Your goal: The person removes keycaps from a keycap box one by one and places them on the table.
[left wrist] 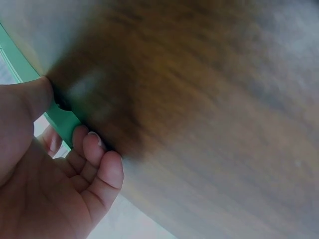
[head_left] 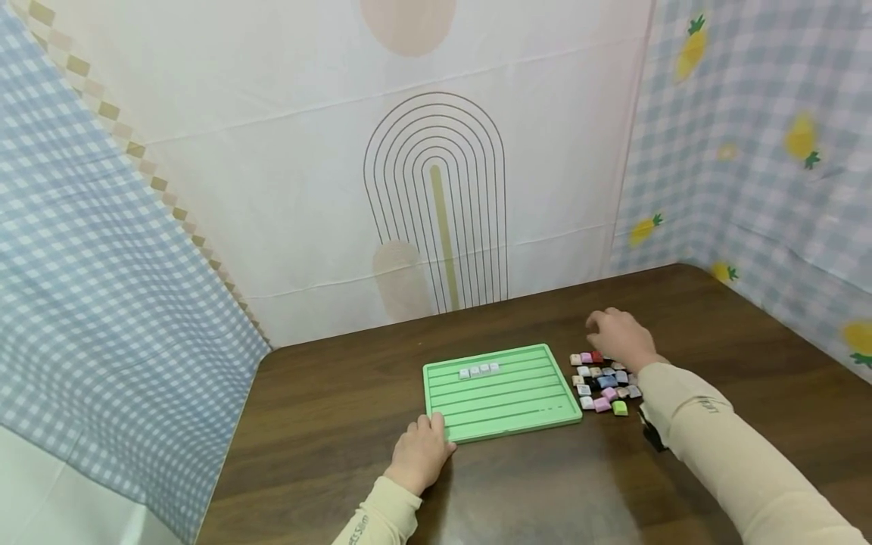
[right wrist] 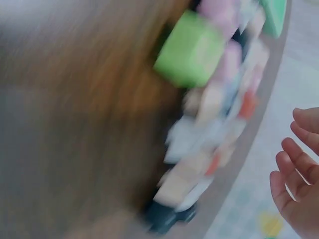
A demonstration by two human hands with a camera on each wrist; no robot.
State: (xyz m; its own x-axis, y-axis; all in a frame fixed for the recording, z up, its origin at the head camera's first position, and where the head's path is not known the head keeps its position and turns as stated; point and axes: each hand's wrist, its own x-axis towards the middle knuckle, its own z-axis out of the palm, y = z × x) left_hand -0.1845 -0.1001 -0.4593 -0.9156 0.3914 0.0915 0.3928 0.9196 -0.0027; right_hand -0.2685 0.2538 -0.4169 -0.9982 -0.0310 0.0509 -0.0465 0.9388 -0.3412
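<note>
My left hand (head_left: 418, 453) holds the near left corner of a light green tray (head_left: 504, 409) with grooves across it. In the left wrist view, thumb and curled fingers meet the tray's green edge (left wrist: 61, 122) at that corner. Several white keycaps (head_left: 480, 370) stand in a short row in an upper groove. Over the far side of a cluster of coloured keycaps (head_left: 607, 381) hovers my right hand (head_left: 623, 338), its fingers loosely bent and nothing seen between them. The right wrist view shows the blurred cluster, with a lime green keycap (right wrist: 192, 50) largest.
The dark wooden table (head_left: 327, 424) carries the tray and the keycaps just to its right. A white patterned cloth (head_left: 306, 227) hangs behind, and checked cloths (head_left: 756, 189) hang at both sides. A black object (head_left: 654, 431) shows beneath the right sleeve.
</note>
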